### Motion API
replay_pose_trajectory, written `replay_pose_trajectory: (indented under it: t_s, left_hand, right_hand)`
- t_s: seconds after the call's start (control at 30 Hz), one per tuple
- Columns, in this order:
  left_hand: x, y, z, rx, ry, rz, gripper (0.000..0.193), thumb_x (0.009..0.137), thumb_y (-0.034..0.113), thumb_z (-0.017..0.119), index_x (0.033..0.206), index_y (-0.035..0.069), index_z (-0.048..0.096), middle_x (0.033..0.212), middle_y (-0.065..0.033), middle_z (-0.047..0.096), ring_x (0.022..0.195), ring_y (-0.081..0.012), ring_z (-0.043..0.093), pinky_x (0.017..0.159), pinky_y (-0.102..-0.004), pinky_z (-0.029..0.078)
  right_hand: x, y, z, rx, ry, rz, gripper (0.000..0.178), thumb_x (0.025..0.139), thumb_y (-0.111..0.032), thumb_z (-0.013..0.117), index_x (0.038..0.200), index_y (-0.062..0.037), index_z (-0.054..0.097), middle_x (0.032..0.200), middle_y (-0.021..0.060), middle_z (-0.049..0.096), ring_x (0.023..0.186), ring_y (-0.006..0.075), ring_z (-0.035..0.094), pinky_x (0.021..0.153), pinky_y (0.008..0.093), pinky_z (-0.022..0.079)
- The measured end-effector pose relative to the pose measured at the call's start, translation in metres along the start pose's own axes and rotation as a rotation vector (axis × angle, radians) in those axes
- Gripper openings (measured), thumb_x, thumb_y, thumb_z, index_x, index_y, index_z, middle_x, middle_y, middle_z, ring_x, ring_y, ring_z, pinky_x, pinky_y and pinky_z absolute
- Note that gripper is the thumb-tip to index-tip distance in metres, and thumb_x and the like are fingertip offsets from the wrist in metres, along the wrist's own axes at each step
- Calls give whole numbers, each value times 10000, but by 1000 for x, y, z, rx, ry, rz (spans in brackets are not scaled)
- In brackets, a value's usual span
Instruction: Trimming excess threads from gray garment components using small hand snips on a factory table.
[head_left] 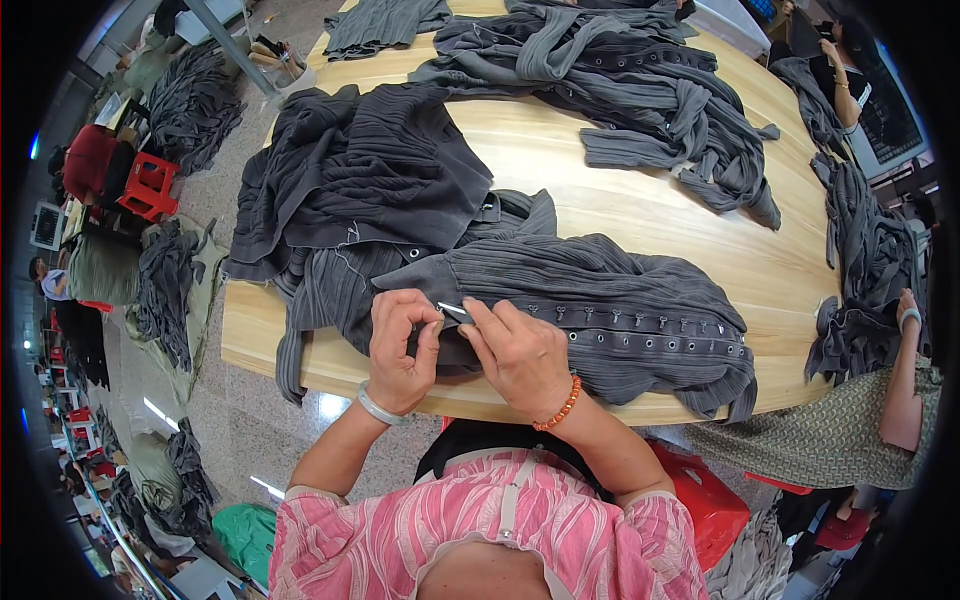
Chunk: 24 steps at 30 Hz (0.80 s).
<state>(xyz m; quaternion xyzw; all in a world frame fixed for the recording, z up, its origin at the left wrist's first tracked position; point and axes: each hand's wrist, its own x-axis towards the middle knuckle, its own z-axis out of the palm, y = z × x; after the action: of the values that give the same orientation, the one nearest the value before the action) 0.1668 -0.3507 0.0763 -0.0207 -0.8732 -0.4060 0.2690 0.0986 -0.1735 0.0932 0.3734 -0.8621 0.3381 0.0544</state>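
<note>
A dark grey ribbed cardigan [620, 275] lies along the near edge of the table, its front bearing a row of small metal hooks and a row of eyelets. My left hand [402, 340] is closed in a pinch at the cardigan's collar corner. In my right hand [522, 355] is a small silver pointed tool [452, 309], probably thread snips, its tip close to my left fingertips. Most of the tool is hidden by my fingers. Pale loose threads [350, 238] lie on the dark cloth left of the collar.
The pale wooden table [540, 135] carries another dark knit garment [370, 170] at left and a heap of grey ribbed garments [600, 75] farther back. At right, another person's arm [905, 370] reaches over more garments [865, 250]. A red stool [150, 187] stands on the floor at left.
</note>
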Motion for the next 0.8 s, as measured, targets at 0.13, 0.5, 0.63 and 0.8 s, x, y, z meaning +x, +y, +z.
replay_pose_trajectory:
  t_s: [0.13, 0.5, 0.63, 0.8]
  left_hand:
    - [-6, 7, -18, 10, -6, -8, 184, 841, -62, 638, 992, 42, 623, 1013, -123, 613, 956, -308, 570, 866, -388, 445]
    - [-8, 23, -83, 422, 126, -54, 141, 845, 5, 769, 951, 48, 686, 1000, -123, 669, 977, -318, 624, 878, -408, 488]
    - [11, 26, -1, 318, -251, 190, 290, 830, 95, 783, 1106, 61, 703, 1139, -99, 643, 1030, -305, 612, 868, -415, 468]
    - [3, 3, -2, 275, -283, 124, 186, 828, 111, 783, 993, 59, 715, 1043, -68, 669, 1000, -277, 614, 847, -407, 447]
  right_hand:
    - [-4, 12, -5, 36, 16, 62, 318, 956, -262, 708, 1228, -102, 668, 846, 73, 610, 666, 269, 666, 576, 383, 536]
    - [-25, 91, -34, 172, 165, 376, 295, 925, -201, 772, 1162, -40, 701, 898, 97, 660, 753, 237, 683, 676, 345, 534]
    - [-30, 106, -31, 185, 203, 363, 292, 932, -209, 765, 1158, -36, 699, 924, 107, 672, 768, 254, 679, 689, 353, 532]
    - [-38, 120, -43, 234, 174, 412, 283, 936, -201, 760, 1150, -27, 698, 917, 114, 676, 767, 258, 680, 693, 351, 533]
